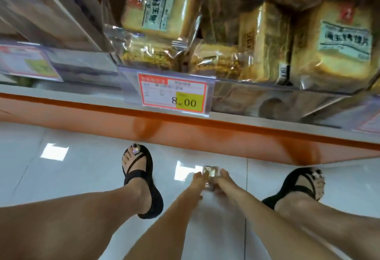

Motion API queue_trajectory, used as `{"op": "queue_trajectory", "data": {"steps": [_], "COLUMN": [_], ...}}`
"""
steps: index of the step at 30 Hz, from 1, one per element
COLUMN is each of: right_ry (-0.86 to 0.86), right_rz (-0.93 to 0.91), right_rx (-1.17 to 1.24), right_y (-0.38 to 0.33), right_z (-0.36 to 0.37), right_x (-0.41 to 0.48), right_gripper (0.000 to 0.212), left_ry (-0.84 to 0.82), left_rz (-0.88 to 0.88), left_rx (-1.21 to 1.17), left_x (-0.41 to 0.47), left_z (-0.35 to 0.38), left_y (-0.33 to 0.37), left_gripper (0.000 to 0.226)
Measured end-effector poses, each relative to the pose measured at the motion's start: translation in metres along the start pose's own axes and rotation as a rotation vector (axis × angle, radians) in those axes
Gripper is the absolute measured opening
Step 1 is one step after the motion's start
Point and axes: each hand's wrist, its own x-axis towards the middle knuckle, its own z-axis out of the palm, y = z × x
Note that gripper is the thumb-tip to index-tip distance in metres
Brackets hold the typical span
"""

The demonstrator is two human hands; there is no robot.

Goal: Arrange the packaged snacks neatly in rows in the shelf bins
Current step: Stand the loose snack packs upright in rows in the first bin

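Glossy white floor tiles [61,177] fill the lower half of the frame, and an orange plinth [205,134] crosses it below the shelf edge. We count three price tags along that edge. At far left, the left price tag [26,62] is too blurred to read. At centre, the middle price tag [174,95] has a red border and reads "8.00" on a yellow patch; its smaller lines are illegible. It covers the left end of the clear bin front [267,97].

Behind that front, wrapped bread packs lie piled at odd angles. Two carry pale labels with dark Chinese characters we cannot make out: the upper pack [156,5] at top centre and the right pack [339,40] at upper right. Smaller yellowish packs lie between and below them; glare keeps us from counting them. Only a corner of the right price tag [370,122] shows at the frame edge.

Lower down we see two black sandals, the left sandal [152,198] and the right sandal [287,179], and the hands meet between them. Our left hand [198,181] touches the left edge of a small packet [211,174] with its fingertips; whether it pinches we cannot tell. Our right hand [223,181] grips the packet, held low over the tiles, well below the bin
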Motion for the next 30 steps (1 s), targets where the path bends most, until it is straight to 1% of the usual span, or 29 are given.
{"op": "queue_trajectory", "data": {"steps": [2, 4, 6, 9, 10, 11, 13, 14, 15, 16, 17, 18, 20, 22, 23, 24, 25, 26, 28, 29, 30], "right_ry": [-0.011, 0.012, 0.035, 0.075, 0.103, 0.136, 0.141, 0.116, 0.1, 0.084, 0.062, 0.021, -0.086, -0.095, -0.058, -0.023, -0.004, -0.007, 0.025, 0.069, 0.125], "right_rz": [0.022, -0.028, -0.135, -0.422, -0.534, -0.652, -0.842, -0.909, -0.949, -0.964, -0.938, -0.886, -0.794, -0.783, -0.802, -0.831, -0.868, -0.919, -1.041, -1.091, -1.126], "right_rx": [0.102, 0.132, 0.002, -0.257, -0.326, -0.393, -0.469, -0.445, -0.396, -0.316, -0.208, -0.08, 0.077, 0.088, 0.079, 0.094, 0.121, 0.153, 0.197, 0.211, 0.218], "right_y": [-0.003, -0.005, -0.006, -0.008, -0.009, -0.011, -0.022, -0.029, -0.036, -0.042, -0.048, -0.053, -0.06, -0.067, -0.072, -0.078, -0.084, -0.091, -0.106, -0.115, -0.125], "right_z": [-0.002, -0.006, -0.01, -0.02, -0.025, -0.03, -0.041, -0.045, -0.05, -0.055, -0.059, -0.064, -0.071, -0.076, -0.08, -0.083, -0.088, -0.093, -0.104, -0.108, -0.112], "right_x": [-0.01, -0.022, -0.039, -0.079, -0.096, -0.114, -0.152, -0.17, -0.188, -0.206, -0.225, -0.243, -0.276, -0.304, -0.317, -0.33, -0.343, -0.356, -0.376, -0.383, -0.387], "right_gripper": [0.017, 0.007, 0.014, 0.029, 0.033, 0.038, 0.049, 0.055, 0.059, 0.058, 0.053, 0.048, 0.044, 0.045, 0.047, 0.049, 0.052, 0.054, 0.058, 0.058, 0.057], "left_ry": [-0.009, -0.04, -0.048, -0.027, -0.056, -0.114, -0.275, -0.325, -0.336, -0.309, -0.264, -0.229, -0.21, -0.22, -0.205, -0.158, -0.071, 0.056, 0.336, 0.432, 0.495], "left_rz": [-0.02, -0.004, 0.023, 0.065, 0.053, 0.048, 0.094, 0.156, 0.224, 0.3, 0.351, 0.396, 0.53, 0.678, 0.764, 0.859, 0.965, 1.076, 1.249, 1.309, 1.359], "left_rx": [-0.077, -0.161, -0.25, -0.318, -0.355, -0.399, -0.411, -0.354, -0.295, -0.252, -0.237, -0.246, -0.241, -0.152, -0.1, -0.048, 0.01, 0.072, 0.209, 0.251, 0.284], "left_x": [-0.006, -0.019, -0.036, -0.072, -0.087, -0.101, -0.131, -0.146, -0.159, -0.17, -0.184, -0.201, -0.235, -0.27, -0.288, -0.304, -0.318, -0.328, -0.342, -0.345, -0.347], "left_z": [-0.003, -0.006, -0.011, -0.022, -0.026, -0.03, -0.037, -0.038, -0.039, -0.039, -0.04, -0.039, -0.038, -0.036, -0.037, -0.038, -0.042, -0.048, -0.062, -0.069, -0.076], "left_y": [-0.003, -0.008, -0.013, -0.014, -0.011, -0.008, 0.002, 0.006, 0.011, 0.016, 0.022, 0.027, 0.035, 0.04, 0.042, 0.046, 0.051, 0.057, 0.074, 0.083, 0.093], "left_gripper": [0.048, 0.045, 0.048, 0.052, 0.051, 0.047, 0.028, 0.017, 0.01, 0.013, 0.022, 0.03, 0.044, 0.052, 0.048, 0.04, 0.03, 0.022, 0.014, 0.012, 0.011]}}
